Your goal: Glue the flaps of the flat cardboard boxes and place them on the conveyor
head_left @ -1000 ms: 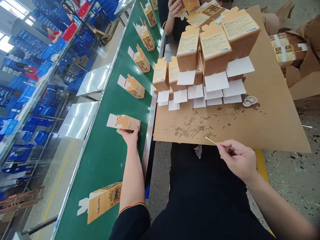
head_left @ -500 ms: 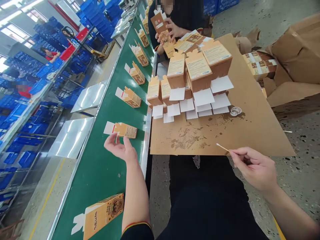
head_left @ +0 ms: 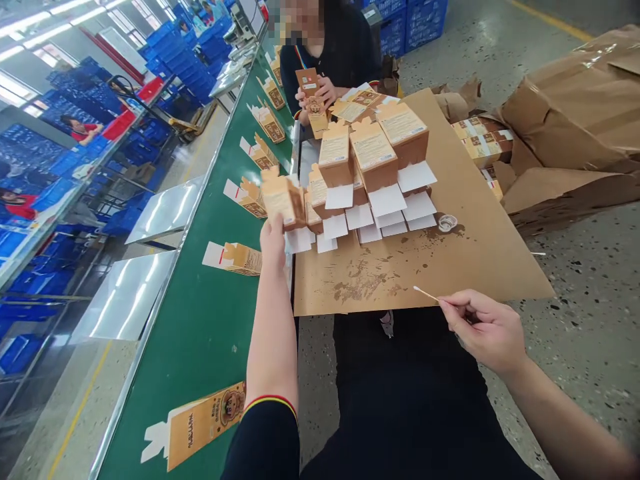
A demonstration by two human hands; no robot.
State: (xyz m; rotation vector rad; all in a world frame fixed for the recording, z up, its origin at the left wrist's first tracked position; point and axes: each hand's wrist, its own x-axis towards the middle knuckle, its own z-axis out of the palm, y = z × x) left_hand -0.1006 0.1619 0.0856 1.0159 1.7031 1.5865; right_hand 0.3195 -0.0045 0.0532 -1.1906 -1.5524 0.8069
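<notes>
My left hand is closed on a small tan carton, blurred by motion, at the near left end of the stacked cartons. The stack's white flaps hang toward me. Between the fingertips of my right hand is a cotton swab, its white tip pointing left over the cardboard sheet. A small clear cup sits on that sheet amid dark wet spots. Nearest my left forearm, a carton with a raised white flap lies on the green belt.
More cartons line the green conveyor, one printed carton close to me. Across the stack, a co-worker holds a carton in both hands. A large brown paper-lined box with packed cartons stands at right.
My left hand has moved from above the belt up to the stack's left end and gripped a carton there. My right hand still holds the swab. The view has shifted slightly.
</notes>
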